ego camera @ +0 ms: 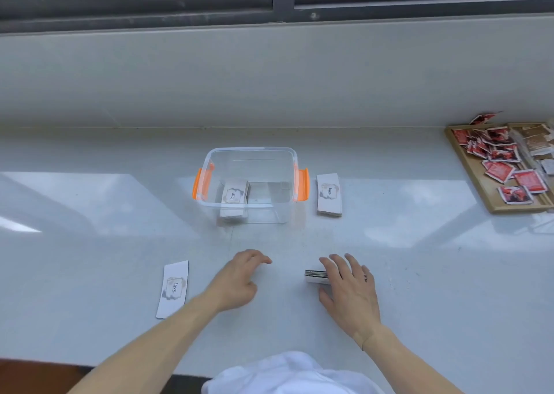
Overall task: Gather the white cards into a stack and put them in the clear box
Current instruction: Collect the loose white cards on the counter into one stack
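On the pale glossy counter (120,213) below a dark-framed window, a clear plastic box with orange side latches (250,184) stands open-topped, and one small stack of white "love" cards (234,197) already lies inside it toward its left side. The person's right hand (349,285) rests over another stack of white cards (315,276), fingers spread across the top and thumb below the near edge; it appears to be closing round the stack rather than gripping it yet, likely to square the edges before lifting. The left hand (239,276) hovers just beside it, empty, with fingers loosely curled, seemingly ready to steady the cards from the other side. Two more groups wait on the counter: a stack just right of the box (329,195), and a flat card or thin pile (173,288) well to the left of the left hand. At the far right, a wooden tray (461,160) holds red sachets (499,170), apart from the task. Much of the gathering seems still to be done.
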{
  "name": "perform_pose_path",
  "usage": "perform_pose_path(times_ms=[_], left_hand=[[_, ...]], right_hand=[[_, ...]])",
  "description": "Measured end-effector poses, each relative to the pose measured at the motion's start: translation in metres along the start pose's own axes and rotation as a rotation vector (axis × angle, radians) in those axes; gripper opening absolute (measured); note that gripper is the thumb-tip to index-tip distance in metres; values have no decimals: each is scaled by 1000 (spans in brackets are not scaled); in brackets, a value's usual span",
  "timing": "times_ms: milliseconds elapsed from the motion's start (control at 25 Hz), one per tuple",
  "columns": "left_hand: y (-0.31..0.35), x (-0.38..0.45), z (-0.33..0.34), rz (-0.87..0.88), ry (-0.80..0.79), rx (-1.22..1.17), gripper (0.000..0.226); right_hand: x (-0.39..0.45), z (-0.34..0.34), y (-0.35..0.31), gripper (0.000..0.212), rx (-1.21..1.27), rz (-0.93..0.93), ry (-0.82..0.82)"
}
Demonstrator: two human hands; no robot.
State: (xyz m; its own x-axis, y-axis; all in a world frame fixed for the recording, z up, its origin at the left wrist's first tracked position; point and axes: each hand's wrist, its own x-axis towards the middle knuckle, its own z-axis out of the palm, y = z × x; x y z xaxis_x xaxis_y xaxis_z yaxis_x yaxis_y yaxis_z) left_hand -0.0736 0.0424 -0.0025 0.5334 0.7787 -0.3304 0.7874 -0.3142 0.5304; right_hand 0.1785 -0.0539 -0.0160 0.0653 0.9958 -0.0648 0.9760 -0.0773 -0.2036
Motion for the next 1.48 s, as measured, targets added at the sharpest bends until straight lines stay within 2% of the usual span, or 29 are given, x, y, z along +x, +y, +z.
perform_pose_path(times_ms=[160, 320, 440, 720, 880, 1000, 1120, 1360, 1480], left_hand=[[-65, -27, -45, 138, -63, 446, 72], [-111, -53, -75, 87, -253, 762, 79], [-125, -61, -80, 81, -304, 850, 79], [-130, -60, -77, 59, -275, 912, 65], [-133, -58, -80, 27, -264, 895, 60], [-128, -54, -81, 7, -182, 810, 37], [-113, -48, -81, -70, -71, 600, 17], [-49, -21, -56, -149, 71, 252, 25], [-14, -4, -33, -92, 102, 209, 21]], right_hand=[[3, 2, 1, 61, -42, 3, -3], [3, 3, 0, 60, -42, 9, -17], [3, 2, -1, 59, -23, 15, -23], [3, 3, -1, 59, -20, 20, -23], [2, 4, -2, 59, -22, 21, -16], [2, 6, -1, 60, -22, 23, -14], [1, 7, -1, 62, -15, 27, -20], [-1, 7, -1, 68, -10, 34, -29], [-2, 6, -1, 74, -9, 35, -33]])
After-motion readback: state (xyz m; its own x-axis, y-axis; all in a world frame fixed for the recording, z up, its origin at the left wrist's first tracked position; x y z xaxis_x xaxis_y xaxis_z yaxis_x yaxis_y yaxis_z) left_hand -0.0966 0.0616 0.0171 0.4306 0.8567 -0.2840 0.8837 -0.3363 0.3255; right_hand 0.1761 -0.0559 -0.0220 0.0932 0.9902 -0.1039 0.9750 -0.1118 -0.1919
